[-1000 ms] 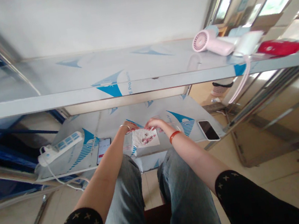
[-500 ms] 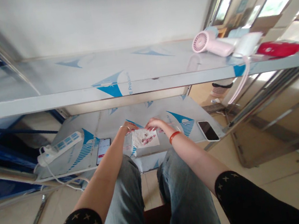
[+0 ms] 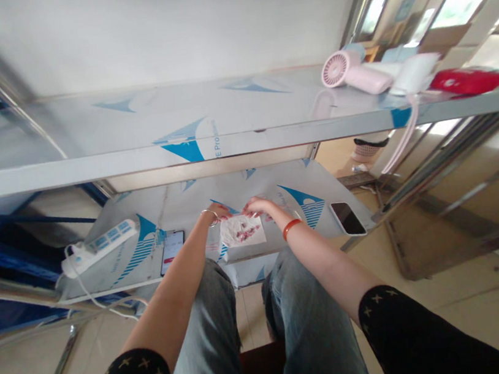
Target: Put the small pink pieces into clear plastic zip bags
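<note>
A small white sheet, crumpled on its left part and marked with a reddish pattern, lies near the front edge of the lower metal shelf. It looks like thin paper or plastic; which one I cannot tell. At its upper left corner, my left hand has its fingers closed on the edge. My right hand pinches the upper right part of the same edge. A phone with a lit screen rests left of my left forearm.
A white power strip with plugged cords sits on the left. To the right lies a white-edged phone. The upper shelf crosses above my hands, carrying a pink handheld fan and a red pouch.
My fingers have shifted very slightly along the sheet's upper edge. The sheet and everything around it look the same.
</note>
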The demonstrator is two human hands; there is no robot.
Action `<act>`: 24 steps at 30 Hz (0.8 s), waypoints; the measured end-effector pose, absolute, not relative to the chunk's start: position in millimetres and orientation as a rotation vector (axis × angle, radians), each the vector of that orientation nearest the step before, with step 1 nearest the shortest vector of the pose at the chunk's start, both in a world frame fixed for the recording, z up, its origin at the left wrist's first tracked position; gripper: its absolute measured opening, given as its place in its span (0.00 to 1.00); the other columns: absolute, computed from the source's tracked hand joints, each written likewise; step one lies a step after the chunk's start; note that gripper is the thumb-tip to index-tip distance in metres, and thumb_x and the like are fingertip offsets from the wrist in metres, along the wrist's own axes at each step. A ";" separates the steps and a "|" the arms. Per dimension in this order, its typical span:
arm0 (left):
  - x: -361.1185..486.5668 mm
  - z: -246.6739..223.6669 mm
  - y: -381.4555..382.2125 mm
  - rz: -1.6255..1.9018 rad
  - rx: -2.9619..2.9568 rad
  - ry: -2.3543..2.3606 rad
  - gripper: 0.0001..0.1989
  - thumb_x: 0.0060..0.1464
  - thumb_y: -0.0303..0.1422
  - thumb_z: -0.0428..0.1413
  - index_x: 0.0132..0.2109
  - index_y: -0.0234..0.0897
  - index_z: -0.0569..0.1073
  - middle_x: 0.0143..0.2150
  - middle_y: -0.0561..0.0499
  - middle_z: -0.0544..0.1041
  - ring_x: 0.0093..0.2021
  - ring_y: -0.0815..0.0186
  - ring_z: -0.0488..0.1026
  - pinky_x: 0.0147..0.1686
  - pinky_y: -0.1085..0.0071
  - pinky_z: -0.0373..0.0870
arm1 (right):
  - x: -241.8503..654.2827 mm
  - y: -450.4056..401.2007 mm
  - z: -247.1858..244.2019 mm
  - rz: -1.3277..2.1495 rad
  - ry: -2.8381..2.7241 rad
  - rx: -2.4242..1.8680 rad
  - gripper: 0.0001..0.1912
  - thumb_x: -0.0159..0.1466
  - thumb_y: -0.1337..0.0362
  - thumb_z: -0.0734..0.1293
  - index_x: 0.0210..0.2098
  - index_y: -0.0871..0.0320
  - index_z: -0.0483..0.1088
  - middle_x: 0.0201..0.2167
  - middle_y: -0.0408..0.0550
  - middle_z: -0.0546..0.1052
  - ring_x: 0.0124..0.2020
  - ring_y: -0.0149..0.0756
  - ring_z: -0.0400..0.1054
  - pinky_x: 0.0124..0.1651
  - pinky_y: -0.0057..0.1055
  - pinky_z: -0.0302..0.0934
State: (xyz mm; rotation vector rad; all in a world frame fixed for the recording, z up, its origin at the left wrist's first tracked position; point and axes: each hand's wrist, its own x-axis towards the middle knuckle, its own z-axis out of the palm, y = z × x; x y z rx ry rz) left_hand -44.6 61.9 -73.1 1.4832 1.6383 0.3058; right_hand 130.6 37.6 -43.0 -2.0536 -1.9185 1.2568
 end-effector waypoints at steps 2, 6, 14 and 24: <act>-43.6 -71.5 62.4 0.295 1.491 1.667 0.17 0.46 0.25 0.61 0.45 0.29 0.76 0.27 0.49 0.77 0.27 0.70 0.69 0.24 0.78 0.61 | 130.9 34.9 -40.7 1.261 -1.908 -2.055 0.14 0.63 0.66 0.66 0.43 0.73 0.69 0.40 0.60 0.76 0.39 0.34 0.68 0.40 0.29 0.59; -45.2 -71.7 64.9 0.305 1.511 1.684 0.19 0.44 0.26 0.63 0.46 0.30 0.76 0.25 0.50 0.76 0.25 0.70 0.69 0.25 0.78 0.62 | 130.5 31.0 -36.2 1.294 -1.883 -2.043 0.16 0.62 0.63 0.68 0.43 0.73 0.69 0.41 0.61 0.75 0.40 0.35 0.68 0.40 0.29 0.58; -46.2 -78.3 69.7 0.277 1.566 1.649 0.19 0.45 0.28 0.62 0.47 0.31 0.76 0.20 0.55 0.70 0.21 0.73 0.63 0.21 0.78 0.56 | 131.5 26.4 -34.3 1.369 -1.841 -2.005 0.16 0.63 0.62 0.67 0.43 0.71 0.70 0.42 0.61 0.75 0.41 0.37 0.68 0.40 0.31 0.58; -41.0 -69.9 59.0 0.301 1.588 1.534 0.10 0.49 0.32 0.58 0.38 0.33 0.77 0.36 0.49 0.79 0.33 0.68 0.72 0.26 0.77 0.61 | 135.4 35.6 -43.8 1.363 -1.821 -1.924 0.12 0.62 0.65 0.67 0.41 0.68 0.72 0.40 0.57 0.76 0.39 0.37 0.70 0.39 0.28 0.60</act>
